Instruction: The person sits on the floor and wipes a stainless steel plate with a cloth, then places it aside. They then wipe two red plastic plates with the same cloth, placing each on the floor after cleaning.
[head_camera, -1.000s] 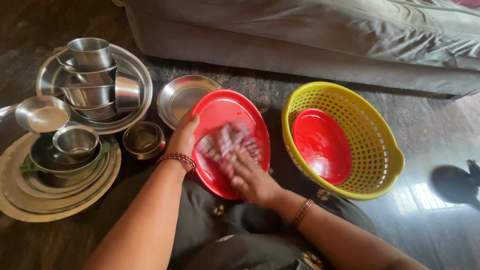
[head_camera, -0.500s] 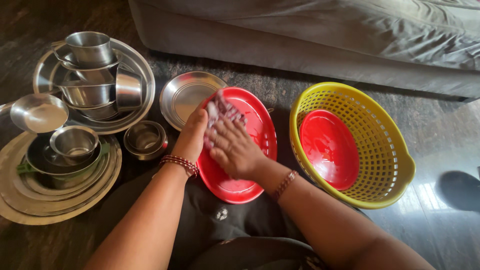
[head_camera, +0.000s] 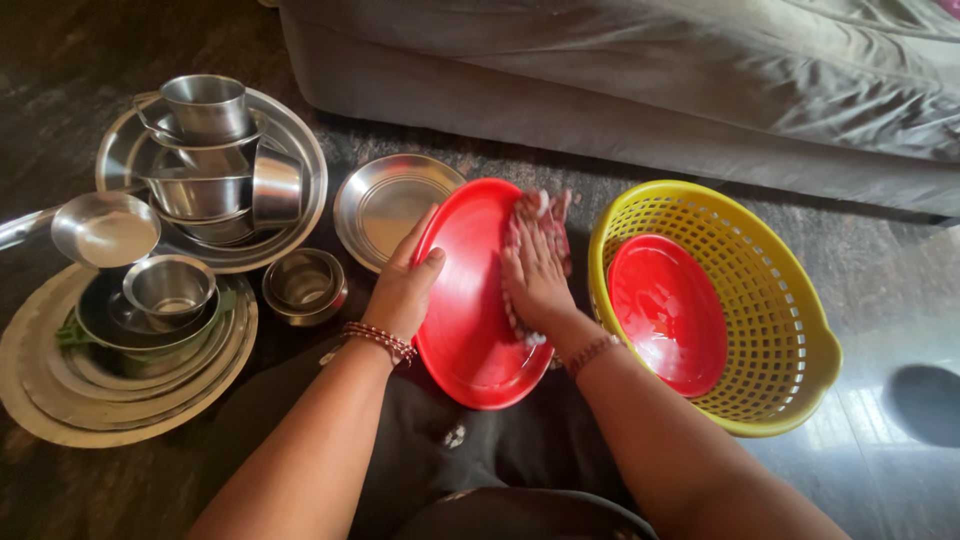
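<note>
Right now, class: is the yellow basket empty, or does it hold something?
It holds something. A red plate lies tilted inside the yellow basket, leaning against its inner wall, its hollow side facing up.

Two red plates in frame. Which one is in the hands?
The red plate on the lap: left hand grips its rim, right hand presses a cloth on it. The other red plate lies untouched in the yellow basket.

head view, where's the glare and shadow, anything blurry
Head view: sharp overall; light glints off the steel plate and the stacked steel cups, and the wet red plate shines under the left hand. The cloth under the right hand is slightly soft. A dark shadow lies on the glossy floor beside the yellow basket.
</note>
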